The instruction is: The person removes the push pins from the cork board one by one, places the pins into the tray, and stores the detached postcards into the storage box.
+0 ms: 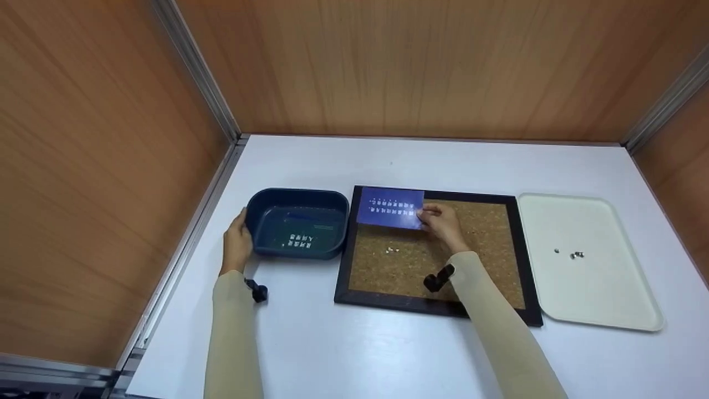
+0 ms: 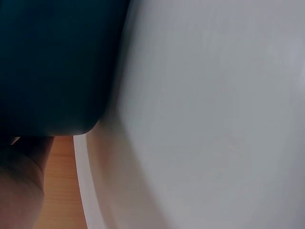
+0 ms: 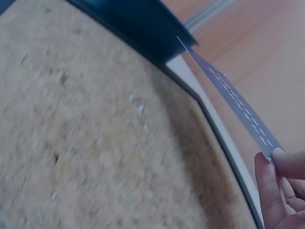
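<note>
In the head view my right hand (image 1: pixel 443 226) pinches a blue-purple card (image 1: pixel 390 208) with white characters by its right edge, between thumb and fingers. The card is held above the upper left of a dark-framed cork board (image 1: pixel 382 271); the right wrist view shows it tilted and off the cork. My left hand (image 1: pixel 237 246) rests against the outer left wall of a dark teal basin (image 1: pixel 296 255). Its fingers look extended along that wall, partly hidden by it. Inside the basin lies a dark green card (image 1: pixel 302 233) with white characters.
Small shiny bits (image 1: pixel 392 250) lie on the cork below the card. To the board's right, a pale tray (image 1: pixel 592 293) holds several small metallic pieces (image 1: pixel 577 255). Wooden panels (image 1: pixel 415 72) enclose the white table (image 1: pixel 310 343) at the back and sides.
</note>
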